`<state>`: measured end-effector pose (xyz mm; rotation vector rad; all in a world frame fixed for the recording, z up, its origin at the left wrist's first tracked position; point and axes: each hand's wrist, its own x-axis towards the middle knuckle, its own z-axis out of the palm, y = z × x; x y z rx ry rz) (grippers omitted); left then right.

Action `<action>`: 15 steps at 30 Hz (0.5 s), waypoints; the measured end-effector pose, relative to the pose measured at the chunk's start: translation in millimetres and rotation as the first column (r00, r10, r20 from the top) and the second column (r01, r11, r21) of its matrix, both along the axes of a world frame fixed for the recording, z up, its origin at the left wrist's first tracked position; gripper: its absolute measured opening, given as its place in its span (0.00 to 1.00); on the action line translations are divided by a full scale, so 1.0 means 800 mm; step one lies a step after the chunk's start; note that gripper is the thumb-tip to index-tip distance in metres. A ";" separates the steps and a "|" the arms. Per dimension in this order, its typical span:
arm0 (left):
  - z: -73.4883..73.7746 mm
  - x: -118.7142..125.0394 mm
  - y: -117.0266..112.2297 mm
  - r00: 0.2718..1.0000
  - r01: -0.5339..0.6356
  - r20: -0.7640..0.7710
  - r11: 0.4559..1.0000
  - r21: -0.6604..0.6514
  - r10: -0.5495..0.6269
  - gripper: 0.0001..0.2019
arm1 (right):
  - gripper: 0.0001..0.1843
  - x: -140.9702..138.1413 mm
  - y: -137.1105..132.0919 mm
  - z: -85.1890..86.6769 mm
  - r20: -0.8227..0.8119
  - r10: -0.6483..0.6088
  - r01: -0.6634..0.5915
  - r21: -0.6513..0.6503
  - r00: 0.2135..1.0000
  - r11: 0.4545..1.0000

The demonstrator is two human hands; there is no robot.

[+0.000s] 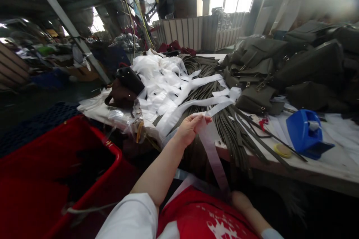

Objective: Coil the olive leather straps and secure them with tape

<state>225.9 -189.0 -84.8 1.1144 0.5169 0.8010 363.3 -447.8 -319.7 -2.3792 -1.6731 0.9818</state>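
My left hand (193, 127) is raised at the table's front edge, fingers pinched on a long white strip (211, 153) that looks like thin paper or fabric. From there the strip hangs down toward my lap and ends at my right hand (240, 199), which is low, dim and closed around it. Beyond my left hand lies a heap of similar white strips (165, 89). A bundle of dark grey-green straps (230, 130) spreads under and beside them, some ends hanging over the edge.
On the right are piled dark green bags (260, 56), a blue tape dispenser (304, 134) and a yellowish tape roll (282, 150). A red bin (84, 130) stands to the left. A black and brown bag (126, 86) sits at the table's left end.
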 end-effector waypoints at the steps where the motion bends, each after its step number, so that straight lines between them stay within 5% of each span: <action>1: -0.013 -0.005 0.008 0.997 -0.022 -0.074 1.000 0.013 0.023 0.18 | 0.13 0.001 0.000 0.002 -0.013 0.004 -0.004 -0.022 1.000 1.000; 5: -0.073 -0.027 0.031 0.961 -0.082 -0.263 0.997 0.007 0.081 0.22 | 0.12 -0.003 0.007 0.028 -0.066 0.032 -0.033 -0.024 0.997 0.999; 8: -0.101 -0.041 0.034 0.961 -0.062 -0.270 0.998 0.011 0.063 0.22 | 0.15 -0.011 0.015 0.075 -0.135 0.079 -0.072 0.055 0.988 0.996; 12: -0.108 -0.048 0.031 0.965 -0.058 -0.255 0.998 0.017 0.061 0.20 | 0.17 -0.004 0.050 0.159 -0.241 0.144 -0.077 0.267 0.960 0.961; 15: -0.100 -0.051 0.027 0.968 -0.076 -0.238 0.997 0.021 0.078 0.20 | 0.16 0.029 0.106 0.208 -0.078 0.120 -0.075 0.432 0.990 0.899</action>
